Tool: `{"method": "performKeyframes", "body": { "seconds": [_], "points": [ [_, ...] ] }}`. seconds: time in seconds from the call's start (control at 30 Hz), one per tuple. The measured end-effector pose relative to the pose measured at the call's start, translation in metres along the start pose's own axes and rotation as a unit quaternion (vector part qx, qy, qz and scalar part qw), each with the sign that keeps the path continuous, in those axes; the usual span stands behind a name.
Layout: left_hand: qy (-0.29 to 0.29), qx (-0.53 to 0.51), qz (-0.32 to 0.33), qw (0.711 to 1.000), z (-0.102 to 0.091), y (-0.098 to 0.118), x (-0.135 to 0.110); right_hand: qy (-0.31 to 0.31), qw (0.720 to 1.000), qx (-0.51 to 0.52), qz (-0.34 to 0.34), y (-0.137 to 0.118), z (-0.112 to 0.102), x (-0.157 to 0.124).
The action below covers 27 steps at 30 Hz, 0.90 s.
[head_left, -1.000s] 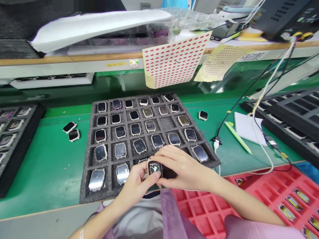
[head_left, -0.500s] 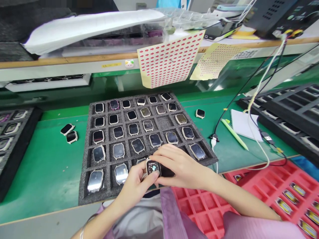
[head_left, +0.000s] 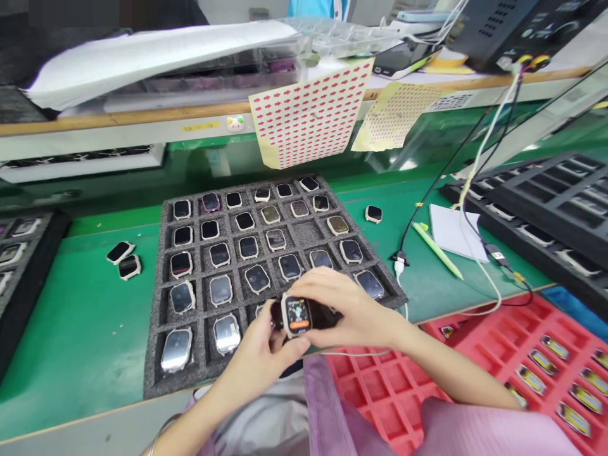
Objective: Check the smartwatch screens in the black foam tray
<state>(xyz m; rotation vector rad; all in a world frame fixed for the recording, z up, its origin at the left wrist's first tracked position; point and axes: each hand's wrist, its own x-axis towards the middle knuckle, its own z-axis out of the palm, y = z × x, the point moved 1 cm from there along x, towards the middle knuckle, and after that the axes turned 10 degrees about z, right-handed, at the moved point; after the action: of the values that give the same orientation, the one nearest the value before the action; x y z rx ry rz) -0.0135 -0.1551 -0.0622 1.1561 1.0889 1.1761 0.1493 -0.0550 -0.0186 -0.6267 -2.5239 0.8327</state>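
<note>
Just over the front edge of the foam tray (head_left: 202,316) is a lit smartwatch (head_left: 297,315) with a pale case, its screen facing up. An orange bar shows low on the screen. My right hand (head_left: 339,307) grips its top and right edges, thumb below and fingers above. My left hand (head_left: 266,342) is curled at the lower left side of the watch, thumb beside its bottom edge; its fingertips are partly hidden. Something dark shows between that hand and the case, too covered to name. Several dark-screened watches sit in the tray's compartments.
Two loose watches (head_left: 124,259) lie left of the tray, another watch (head_left: 373,214) at right. Beyond are a green pen (head_left: 437,252), a white pad (head_left: 456,231) and cables (head_left: 475,158). Red trays (head_left: 380,386) stand at front right. Arrow-sticker sheets (head_left: 311,117) hang from the shelf.
My left thumb has moved off the screen to below the watch. The display has changed from a watch face to one with an orange bar. The view has shifted slightly.
</note>
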Motion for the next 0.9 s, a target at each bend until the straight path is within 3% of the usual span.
{"method": "performKeyframes", "body": {
  "seconds": [0.1, 0.2, 0.37, 0.47, 0.6, 0.73, 0.9],
  "points": [
    [0.058, -0.024, -0.006, 0.998, 0.001, -0.002, -0.001, 0.011, 0.999, -0.018, 0.036, 0.010, -0.005, -0.003],
    [0.090, -0.054, -0.029, 0.994, 0.002, -0.003, -0.001, -0.058, 0.992, -0.100, 0.044, 0.016, -0.004, -0.008],
    [0.037, -0.081, -0.037, 0.995, 0.006, 0.007, 0.002, -0.105, 0.978, -0.170, 0.054, 0.019, -0.029, -0.021],
    [0.010, -0.104, -0.073, 0.992, 0.017, 0.014, 0.006, -0.139, 0.963, -0.216, 0.085, 0.022, -0.044, -0.028],
    [-0.047, -0.143, -0.091, 0.984, 0.038, 0.014, 0.021, -0.140, 0.949, -0.263, 0.104, 0.027, -0.042, -0.031],
    [-0.049, -0.165, -0.064, 0.983, 0.042, 0.007, 0.033, -0.122, 0.968, -0.200, 0.089, 0.031, -0.044, -0.035],
    [-0.069, -0.190, -0.083, 0.976, 0.037, 0.003, 0.031, -0.038, 0.995, -0.065, 0.066, 0.024, -0.052, -0.038]
  ]
}}
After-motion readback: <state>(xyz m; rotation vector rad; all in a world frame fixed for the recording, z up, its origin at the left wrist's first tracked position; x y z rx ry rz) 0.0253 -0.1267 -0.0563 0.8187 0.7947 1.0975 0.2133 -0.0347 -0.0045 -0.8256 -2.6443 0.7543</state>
